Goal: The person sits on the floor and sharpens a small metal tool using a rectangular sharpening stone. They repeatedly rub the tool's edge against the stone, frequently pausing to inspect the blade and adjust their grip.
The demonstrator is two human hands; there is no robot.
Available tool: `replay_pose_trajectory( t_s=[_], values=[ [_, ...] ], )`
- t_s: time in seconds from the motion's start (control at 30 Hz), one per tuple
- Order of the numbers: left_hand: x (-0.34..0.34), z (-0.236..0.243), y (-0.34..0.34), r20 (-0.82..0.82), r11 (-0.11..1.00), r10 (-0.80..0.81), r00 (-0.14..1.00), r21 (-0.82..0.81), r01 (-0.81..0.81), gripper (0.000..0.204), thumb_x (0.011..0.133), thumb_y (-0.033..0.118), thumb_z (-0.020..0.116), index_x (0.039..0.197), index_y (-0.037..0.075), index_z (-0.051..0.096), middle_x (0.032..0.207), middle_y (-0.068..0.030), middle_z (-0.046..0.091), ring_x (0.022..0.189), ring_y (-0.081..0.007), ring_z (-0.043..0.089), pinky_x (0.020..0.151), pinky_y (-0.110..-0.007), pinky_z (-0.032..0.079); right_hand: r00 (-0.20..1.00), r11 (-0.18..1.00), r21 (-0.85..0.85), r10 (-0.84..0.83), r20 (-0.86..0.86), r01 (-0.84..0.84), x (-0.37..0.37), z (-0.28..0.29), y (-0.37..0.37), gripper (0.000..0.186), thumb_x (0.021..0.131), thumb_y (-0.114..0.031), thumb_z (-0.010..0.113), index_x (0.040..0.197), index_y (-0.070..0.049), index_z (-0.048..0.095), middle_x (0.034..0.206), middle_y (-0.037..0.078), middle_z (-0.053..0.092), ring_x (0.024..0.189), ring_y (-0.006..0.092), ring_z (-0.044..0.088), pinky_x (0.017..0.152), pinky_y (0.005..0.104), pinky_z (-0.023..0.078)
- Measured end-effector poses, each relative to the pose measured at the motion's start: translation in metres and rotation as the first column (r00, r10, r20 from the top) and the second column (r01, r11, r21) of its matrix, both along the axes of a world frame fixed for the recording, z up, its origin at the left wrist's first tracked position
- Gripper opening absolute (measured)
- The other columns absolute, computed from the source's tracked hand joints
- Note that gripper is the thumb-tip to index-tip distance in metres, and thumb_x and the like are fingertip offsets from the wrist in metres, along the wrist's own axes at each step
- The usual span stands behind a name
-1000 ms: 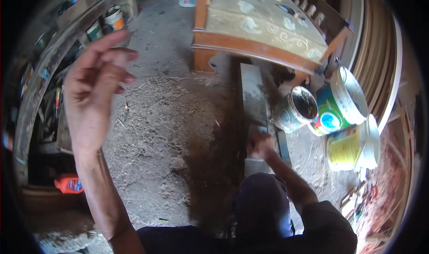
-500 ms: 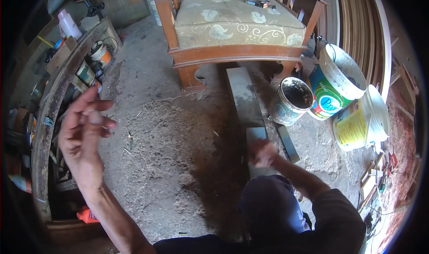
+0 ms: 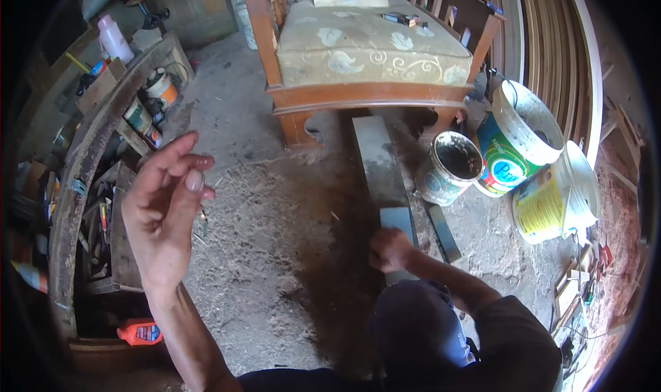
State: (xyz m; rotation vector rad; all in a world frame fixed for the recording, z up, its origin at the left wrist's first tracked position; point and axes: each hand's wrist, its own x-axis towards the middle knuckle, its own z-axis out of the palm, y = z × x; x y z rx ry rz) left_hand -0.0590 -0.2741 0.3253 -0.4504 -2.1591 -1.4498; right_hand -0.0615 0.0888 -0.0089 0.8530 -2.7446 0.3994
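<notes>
My left hand is raised at the left over the floor, with fingers loosely bent and apart and nothing visible in them. Low over a flat grey-blue block, my right hand is closed, fingers curled under; what it grips, if anything, is hidden. The block looks like a sharpening stone and lies on the near part of a long grey board, wet-dark in the middle. Beside them on the floor rests a narrow dark bar. A dark blue rounded cloth shape covers the board's near end.
A wooden chair with a floral cushion stands ahead, over the board's far end. To the right are a stained pail, a large paint bucket and a yellow-labelled bucket. A cluttered wooden bench and red bottle lie left.
My left hand has shifted right, its fingers still loosely bent. The right hand, blurred before, has moved a little left at the block and now shows sharply. The view has tilted up slightly.
</notes>
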Motion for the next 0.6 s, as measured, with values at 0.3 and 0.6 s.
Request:
replay_pose_trajectory(
  t_s=[0.3, 0.6],
  values=[
    [0.007, 0.006, 0.003, -0.009, 1.000, 0.010, 1.000, -0.001, -0.010, 0.035, 0.099, 0.022, 0.059, 0.128, 0.003, 0.061, 0.100, -0.0074, 0.070, 0.070, -0.0074, 0.060, 0.062, -0.020, 0.044, 0.999, 1.000, -0.021, 0.015, -0.052, -0.016, 0.005, 0.004, 0.010, 0.018, 0.066, -0.030, 0.068, 0.067, -0.013, 0.061, 0.069, 0.009, 0.062, 0.069, 0.0302, 0.065, 0.062, 0.0446, 0.054],
    [0.005, 0.003, 0.007, -0.073, 0.999, -0.004, 0.997, 0.039, 0.007, 0.033, 0.099, 0.019, 0.059, 0.126, 0.000, 0.062, 0.097, -0.0077, 0.071, 0.071, -0.0076, 0.062, 0.061, -0.020, 0.044, 0.996, 0.997, -0.004, 0.083, -0.031, -0.083, 0.017, 0.011, 0.014, 0.018, 0.063, -0.028, 0.070, 0.065, -0.012, 0.061, 0.070, 0.009, 0.062, 0.068, 0.0283, 0.065, 0.061, 0.0434, 0.053]
  ],
)
